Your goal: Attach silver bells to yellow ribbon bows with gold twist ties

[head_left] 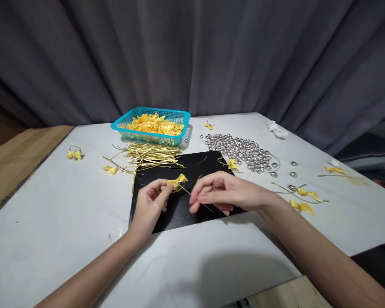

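Observation:
Between the thumb and forefinger of my left hand (150,203) is a small yellow ribbon bow (179,182), held just above the black mat (176,214). A thin gold cord (185,190) runs from the bow's middle down to my right hand (216,192). The fingers of that hand are curled with the thumb against them, around the cord. Its exact contact with the cord is partly hidden behind the fingers. The cord's tail shows again below them.
Beyond the mat lie a pile of gold cords (152,154) and a blue basket (115,125) of yellow bows. Silver domed beads (240,149) are heaped at the right. Loose bows with cords (308,195) lie far right; a finished-looking looped bow (74,154) sits left.

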Demonstrator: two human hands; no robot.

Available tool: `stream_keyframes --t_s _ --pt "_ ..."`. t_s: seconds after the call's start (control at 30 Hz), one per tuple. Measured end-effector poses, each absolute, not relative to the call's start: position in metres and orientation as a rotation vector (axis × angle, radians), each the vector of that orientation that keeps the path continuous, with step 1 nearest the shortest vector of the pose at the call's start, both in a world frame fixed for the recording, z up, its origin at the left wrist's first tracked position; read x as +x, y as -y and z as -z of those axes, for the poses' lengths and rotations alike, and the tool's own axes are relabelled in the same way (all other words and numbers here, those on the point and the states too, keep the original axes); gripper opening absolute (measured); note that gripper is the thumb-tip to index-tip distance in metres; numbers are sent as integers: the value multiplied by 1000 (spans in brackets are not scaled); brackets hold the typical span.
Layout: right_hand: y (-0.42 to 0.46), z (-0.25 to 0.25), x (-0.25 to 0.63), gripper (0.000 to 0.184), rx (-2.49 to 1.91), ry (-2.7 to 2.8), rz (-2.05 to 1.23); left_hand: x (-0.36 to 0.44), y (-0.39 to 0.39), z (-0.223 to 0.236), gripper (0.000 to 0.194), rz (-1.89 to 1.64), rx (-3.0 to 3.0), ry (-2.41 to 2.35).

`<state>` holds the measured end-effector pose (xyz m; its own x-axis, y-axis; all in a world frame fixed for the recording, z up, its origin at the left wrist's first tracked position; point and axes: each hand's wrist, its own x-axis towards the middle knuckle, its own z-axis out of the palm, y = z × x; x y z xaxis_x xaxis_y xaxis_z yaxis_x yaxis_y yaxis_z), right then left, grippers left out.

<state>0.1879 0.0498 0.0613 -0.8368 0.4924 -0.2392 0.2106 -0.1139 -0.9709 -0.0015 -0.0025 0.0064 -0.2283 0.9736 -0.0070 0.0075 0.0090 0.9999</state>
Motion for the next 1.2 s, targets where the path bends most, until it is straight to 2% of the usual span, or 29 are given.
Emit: stream_keyframes --t_s 0.1,0.23,0.4,0.47,0.67,0.87,1.2 --pt "-46 -56 183 21 -812 1827 -1984 -3 2 -4 19 -1370 1044 -1359" --pt "-42 -45 173 22 -990 1787 -1651 -6 2 -2 18 -1375 1001 -1325" --pt "-37 -34 163 9 -1003 1674 -1156 -6 2 -3 18 -1369 1002 -1329" --pt "-35 -33 162 8 -975 1596 -1083 -5 1 -3 19 -1368 1006 -1341" --pt "-28 -33 158 20 -986 1445 -1297 -4 0 -2 18 -1345 1030 -1357" --pt "-23 -21 149 18 -1028 1496 -1491 -6 3 -4 16 -1294 1080 -1263" --pt "-25 -18 149 26 -1055 1439 -1656 -7 5 -2 15 -1262 1107 -1175"
